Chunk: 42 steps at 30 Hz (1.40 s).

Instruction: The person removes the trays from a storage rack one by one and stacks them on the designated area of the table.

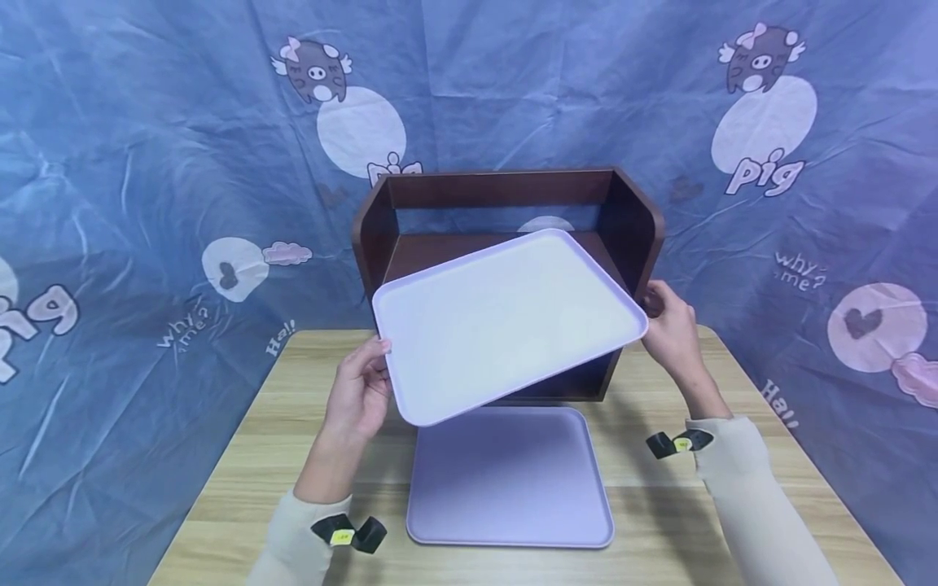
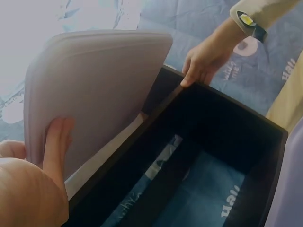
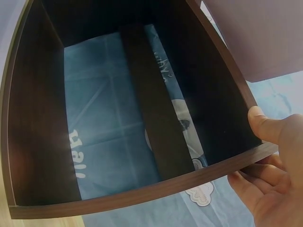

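Note:
My left hand point(image 1: 359, 395) holds a pale lavender tray point(image 1: 506, 325) by its left edge, thumb on the upper face and fingers spread under it in the left wrist view. Tilted, with its right end higher, the tray is in front of a dark brown wooden shelf unit point(image 1: 501, 189) and hides much of it. At the unit's right side, my right hand point(image 1: 672, 330) grips the side panel's front edge; the right wrist view shows the thumb point(image 3: 265, 125) inside and the fingers outside. The tray's right corner is near this hand, and the left wrist view shows them apart.
A second lavender tray point(image 1: 509, 488) lies flat on the wood-grain table point(image 1: 659, 505) in front of the shelf unit. Behind and at both sides hangs a blue cloth point(image 1: 498, 98) with pig prints. Each sleeve carries a strap with a small black device.

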Each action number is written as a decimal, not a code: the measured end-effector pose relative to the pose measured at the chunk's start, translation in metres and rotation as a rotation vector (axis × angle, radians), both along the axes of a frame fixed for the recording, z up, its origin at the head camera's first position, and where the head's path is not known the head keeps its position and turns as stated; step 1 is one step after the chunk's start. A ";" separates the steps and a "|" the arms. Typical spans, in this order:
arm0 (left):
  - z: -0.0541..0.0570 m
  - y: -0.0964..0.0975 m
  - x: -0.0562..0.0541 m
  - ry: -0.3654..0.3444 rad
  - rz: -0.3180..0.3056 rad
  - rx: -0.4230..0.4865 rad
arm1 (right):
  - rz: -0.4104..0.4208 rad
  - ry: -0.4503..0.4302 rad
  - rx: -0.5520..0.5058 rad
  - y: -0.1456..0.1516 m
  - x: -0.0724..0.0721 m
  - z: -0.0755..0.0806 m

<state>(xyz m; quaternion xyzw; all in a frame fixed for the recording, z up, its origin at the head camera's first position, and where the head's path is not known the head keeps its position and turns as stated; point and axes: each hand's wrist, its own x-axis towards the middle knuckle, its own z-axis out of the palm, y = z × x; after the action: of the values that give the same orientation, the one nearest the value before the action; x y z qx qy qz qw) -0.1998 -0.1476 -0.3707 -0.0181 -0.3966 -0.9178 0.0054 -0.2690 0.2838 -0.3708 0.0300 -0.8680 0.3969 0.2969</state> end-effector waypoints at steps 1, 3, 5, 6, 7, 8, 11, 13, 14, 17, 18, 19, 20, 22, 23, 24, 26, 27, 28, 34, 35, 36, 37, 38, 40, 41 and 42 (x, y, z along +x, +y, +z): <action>-0.001 -0.001 0.000 0.001 -0.003 -0.004 | 0.003 -0.001 -0.004 0.001 0.000 0.000; -0.002 -0.002 0.001 0.007 -0.006 -0.021 | 0.008 -0.011 -0.014 0.000 0.001 0.000; -0.003 -0.004 0.001 0.010 -0.013 -0.035 | 0.010 -0.021 -0.025 0.000 0.002 0.000; -0.004 -0.005 0.001 0.011 -0.018 -0.040 | 0.008 -0.026 -0.029 0.000 0.002 0.000; -0.005 -0.006 0.002 0.014 -0.022 -0.047 | 0.004 -0.034 -0.031 -0.001 0.002 0.000; -0.005 -0.006 0.002 0.017 -0.027 -0.050 | 0.001 -0.042 -0.033 -0.002 0.003 0.001; -0.007 -0.008 0.003 0.024 -0.042 -0.058 | -0.016 -0.058 -0.021 -0.002 0.005 0.001; -0.008 -0.009 0.004 0.026 -0.055 -0.071 | -0.021 -0.068 -0.016 -0.002 0.005 0.000; -0.008 -0.009 0.005 0.026 -0.063 -0.076 | -0.022 -0.070 -0.016 -0.002 0.005 0.000; -0.010 -0.010 0.008 0.025 -0.088 -0.092 | -0.019 -0.069 -0.023 -0.002 0.004 0.000; -0.011 -0.011 0.009 0.025 -0.098 -0.094 | -0.016 -0.068 -0.027 -0.001 0.004 0.000; -0.011 -0.011 0.010 0.026 -0.107 -0.093 | -0.015 -0.068 -0.029 -0.001 0.004 0.000; -0.012 -0.012 0.010 0.028 -0.117 -0.093 | -0.015 -0.071 -0.029 -0.001 0.004 0.000; -0.013 -0.013 0.011 0.029 -0.136 -0.091 | -0.013 -0.079 -0.027 -0.001 0.004 0.000; -0.014 -0.013 0.012 0.028 -0.146 -0.090 | -0.010 -0.084 -0.028 -0.001 0.004 0.001; -0.015 -0.014 0.012 0.028 -0.154 -0.089 | -0.009 -0.090 -0.025 -0.001 0.005 0.001; -0.017 -0.015 0.013 0.027 -0.166 -0.095 | -0.001 -0.100 -0.025 -0.001 0.006 0.002; -0.018 -0.015 0.014 0.024 -0.172 -0.098 | 0.003 -0.104 -0.027 -0.001 0.006 0.002; -0.019 -0.015 0.014 0.025 -0.177 -0.104 | 0.007 -0.108 -0.027 -0.001 0.006 0.002; -0.026 -0.020 0.017 0.039 -0.235 -0.094 | 0.004 -0.119 -0.027 -0.001 0.005 0.003; -0.027 -0.021 0.018 0.044 -0.248 -0.083 | 0.003 -0.120 -0.030 -0.001 0.005 0.003; -0.028 -0.021 0.018 0.053 -0.262 -0.077 | 0.004 -0.121 -0.032 -0.001 0.005 0.003; -0.030 -0.022 0.018 0.061 -0.275 -0.073 | 0.005 -0.124 -0.035 -0.001 0.005 0.003; -0.031 -0.023 0.019 0.069 -0.291 -0.067 | 0.005 -0.127 -0.036 -0.001 0.005 0.004; -0.033 -0.024 0.019 0.082 -0.319 -0.065 | 0.009 -0.132 -0.039 -0.001 0.005 0.004; -0.035 -0.025 0.020 0.086 -0.330 -0.066 | 0.014 -0.134 -0.042 -0.001 0.005 0.004; -0.036 -0.025 0.020 0.090 -0.342 -0.068 | 0.019 -0.136 -0.041 -0.001 0.005 0.004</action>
<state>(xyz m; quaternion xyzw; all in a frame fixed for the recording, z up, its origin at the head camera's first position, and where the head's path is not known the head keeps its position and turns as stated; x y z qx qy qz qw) -0.1800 -0.1727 -0.4066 -0.1266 -0.4179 -0.8897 -0.1334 -0.2640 0.2828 -0.3663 0.0049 -0.8775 0.4185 0.2342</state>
